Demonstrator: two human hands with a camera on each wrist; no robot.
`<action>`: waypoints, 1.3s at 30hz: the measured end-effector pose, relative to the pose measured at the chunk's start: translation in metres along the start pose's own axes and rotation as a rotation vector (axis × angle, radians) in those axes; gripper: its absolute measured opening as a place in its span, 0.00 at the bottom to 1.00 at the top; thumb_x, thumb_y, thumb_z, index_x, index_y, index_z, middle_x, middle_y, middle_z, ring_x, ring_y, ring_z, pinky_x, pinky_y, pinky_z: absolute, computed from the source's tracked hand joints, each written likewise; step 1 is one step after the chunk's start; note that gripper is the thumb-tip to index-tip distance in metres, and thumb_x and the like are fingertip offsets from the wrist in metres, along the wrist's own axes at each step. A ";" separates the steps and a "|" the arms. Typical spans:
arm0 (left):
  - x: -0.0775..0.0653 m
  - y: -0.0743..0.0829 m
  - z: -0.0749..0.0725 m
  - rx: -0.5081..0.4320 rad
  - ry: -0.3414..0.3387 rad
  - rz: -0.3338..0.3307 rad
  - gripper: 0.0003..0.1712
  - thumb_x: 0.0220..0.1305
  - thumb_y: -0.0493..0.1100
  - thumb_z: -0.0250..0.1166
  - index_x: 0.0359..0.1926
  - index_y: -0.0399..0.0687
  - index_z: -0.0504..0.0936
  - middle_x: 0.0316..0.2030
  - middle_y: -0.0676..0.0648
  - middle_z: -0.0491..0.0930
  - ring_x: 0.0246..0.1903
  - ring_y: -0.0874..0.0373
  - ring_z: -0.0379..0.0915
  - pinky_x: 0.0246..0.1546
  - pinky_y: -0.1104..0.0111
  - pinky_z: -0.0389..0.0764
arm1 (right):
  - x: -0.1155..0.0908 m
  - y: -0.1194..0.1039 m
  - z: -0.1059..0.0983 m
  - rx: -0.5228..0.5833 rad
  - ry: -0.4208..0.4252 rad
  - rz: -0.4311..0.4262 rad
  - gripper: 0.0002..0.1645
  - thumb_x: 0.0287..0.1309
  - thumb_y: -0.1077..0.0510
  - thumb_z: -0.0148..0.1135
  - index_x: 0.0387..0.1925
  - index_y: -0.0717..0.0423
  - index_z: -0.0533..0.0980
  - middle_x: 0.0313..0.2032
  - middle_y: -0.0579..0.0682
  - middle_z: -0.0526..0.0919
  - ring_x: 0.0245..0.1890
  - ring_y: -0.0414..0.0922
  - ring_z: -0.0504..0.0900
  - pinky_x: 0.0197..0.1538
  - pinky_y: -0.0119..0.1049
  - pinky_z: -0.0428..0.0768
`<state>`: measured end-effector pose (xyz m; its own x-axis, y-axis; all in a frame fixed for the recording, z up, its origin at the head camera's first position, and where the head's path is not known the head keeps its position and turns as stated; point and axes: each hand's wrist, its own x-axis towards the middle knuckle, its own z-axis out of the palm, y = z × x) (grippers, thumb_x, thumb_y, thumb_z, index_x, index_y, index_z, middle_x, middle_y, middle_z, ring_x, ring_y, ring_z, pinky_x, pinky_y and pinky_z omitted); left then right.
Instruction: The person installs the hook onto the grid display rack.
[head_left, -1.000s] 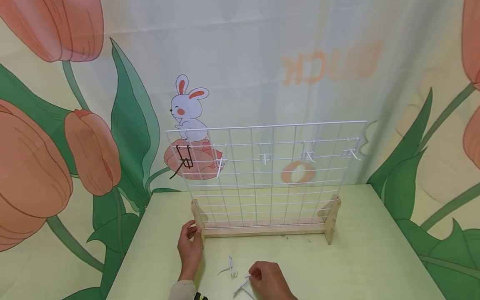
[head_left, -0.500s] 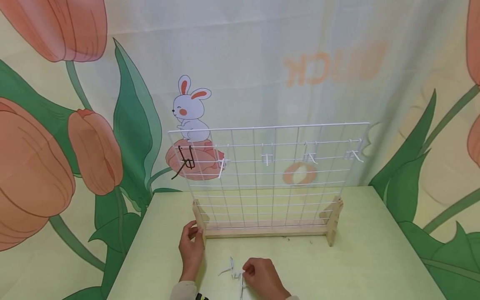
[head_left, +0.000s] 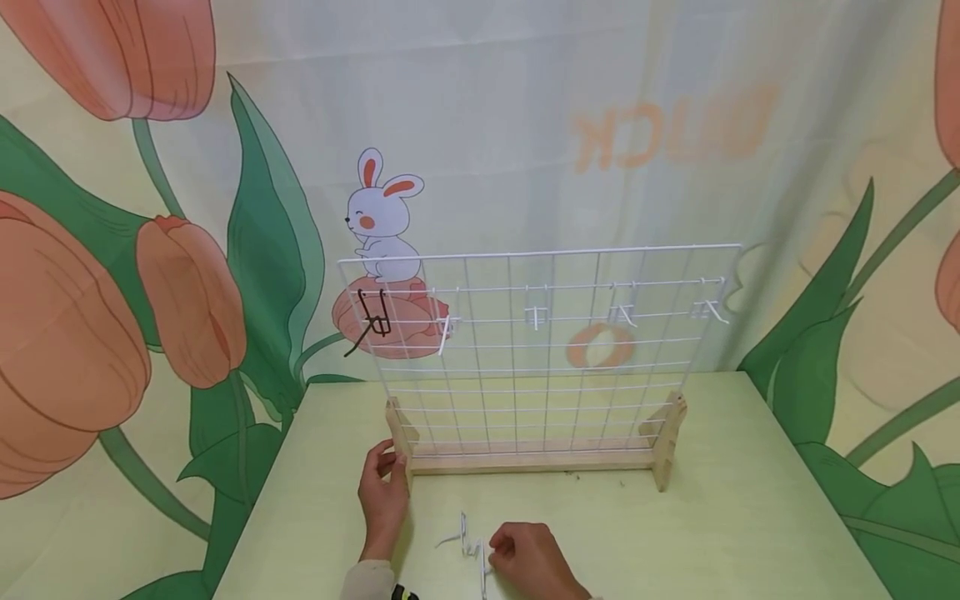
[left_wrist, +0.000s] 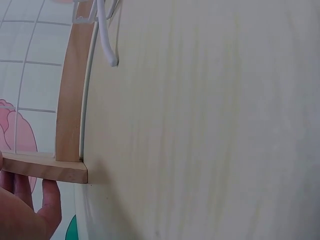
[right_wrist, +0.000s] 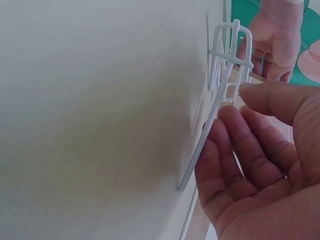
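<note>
My left hand [head_left: 382,496] grips the left wooden upright [head_left: 401,429] of a stand holding a white wire grid panel [head_left: 513,367]. In the left wrist view its fingers lie against the wooden end piece [left_wrist: 60,170]. Two white wire hooks lie on the table: one hook [head_left: 462,533] farther left, the other hook [head_left: 483,571] just beside my right hand [head_left: 531,557]. Seen from the right wrist, a white hook's prong [right_wrist: 199,148] runs along the fingertips, with the thumb apart from the fingers. The hooks overlap in that view.
Along the panel's upper rows hang a black hook [head_left: 377,323] at the left and several white hooks, among them the middle one [head_left: 536,317]. Small dark bits lie on the table [head_left: 750,500] near the stand's base. Behind hangs a printed curtain [head_left: 510,150].
My right hand moved left with a white hook pinched, set it beside the other hook, then loosened and drew slightly right. The left hand kept its place on the upright.
</note>
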<state>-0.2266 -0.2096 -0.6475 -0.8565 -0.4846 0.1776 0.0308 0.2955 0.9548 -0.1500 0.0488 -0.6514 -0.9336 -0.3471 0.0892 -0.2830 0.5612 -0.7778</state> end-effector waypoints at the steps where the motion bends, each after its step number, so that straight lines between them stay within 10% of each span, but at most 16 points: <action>1: 0.000 0.000 0.000 -0.001 -0.001 -0.003 0.19 0.75 0.37 0.65 0.63 0.54 0.80 0.48 0.43 0.84 0.50 0.52 0.79 0.42 0.72 0.77 | -0.001 0.001 -0.001 -0.014 -0.017 0.005 0.05 0.55 0.63 0.75 0.31 0.49 0.87 0.27 0.36 0.87 0.28 0.28 0.80 0.36 0.30 0.80; 14: -0.002 -0.005 0.001 0.017 -0.016 -0.042 0.19 0.76 0.39 0.64 0.64 0.55 0.80 0.50 0.44 0.83 0.53 0.52 0.79 0.46 0.73 0.76 | -0.014 0.011 -0.019 0.032 -0.220 0.087 0.03 0.62 0.62 0.71 0.38 0.53 0.88 0.33 0.40 0.87 0.33 0.35 0.82 0.39 0.36 0.81; 39: -0.003 -0.007 0.003 -0.015 -0.022 -0.068 0.22 0.77 0.39 0.64 0.68 0.50 0.78 0.60 0.40 0.83 0.61 0.46 0.79 0.47 0.83 0.75 | -0.013 0.025 -0.018 0.009 -0.318 -0.008 0.04 0.64 0.59 0.72 0.37 0.49 0.90 0.32 0.34 0.80 0.32 0.28 0.75 0.39 0.30 0.79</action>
<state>-0.2262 -0.2074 -0.6551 -0.8682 -0.4844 0.1075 -0.0199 0.2504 0.9679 -0.1489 0.0808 -0.6608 -0.8156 -0.5695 -0.1025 -0.2864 0.5511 -0.7837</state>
